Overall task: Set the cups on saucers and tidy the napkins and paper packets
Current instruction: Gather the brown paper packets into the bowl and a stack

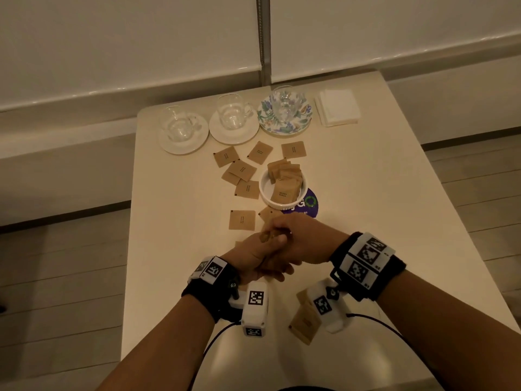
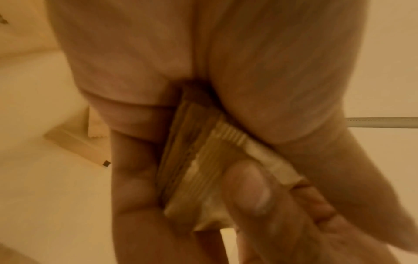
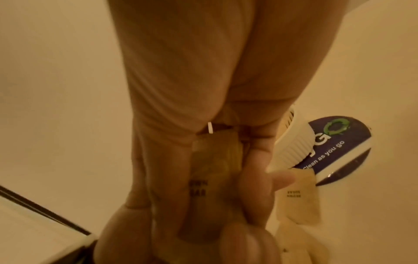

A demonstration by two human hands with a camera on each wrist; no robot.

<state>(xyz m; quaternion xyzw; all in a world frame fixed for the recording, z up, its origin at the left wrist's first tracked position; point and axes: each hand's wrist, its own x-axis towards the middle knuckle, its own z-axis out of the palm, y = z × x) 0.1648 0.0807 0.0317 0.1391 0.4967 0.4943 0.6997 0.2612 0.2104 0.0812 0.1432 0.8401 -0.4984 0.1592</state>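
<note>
I'm gathering packets: my left hand (image 1: 255, 253) and right hand (image 1: 298, 241) meet over the near counter (image 1: 174, 249), both pinching a small stack of packets (image 2: 203, 160) edge-up, long axis running away from me. Cups already sit on saucers. Next, I'd judge, this stack goes into the bowl (image 1: 266, 193) just beyond, then the loose packets (image 1: 242, 220) beside it.

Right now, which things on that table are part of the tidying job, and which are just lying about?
Part of the job:
- three glass cups, each on a saucer
- napkin stack
- loose brown packets
- white bowl holding packets
- packet bundle held by left hand and right hand

Just lying about:
- purple round sticker under the bowl
- the table itself
</note>
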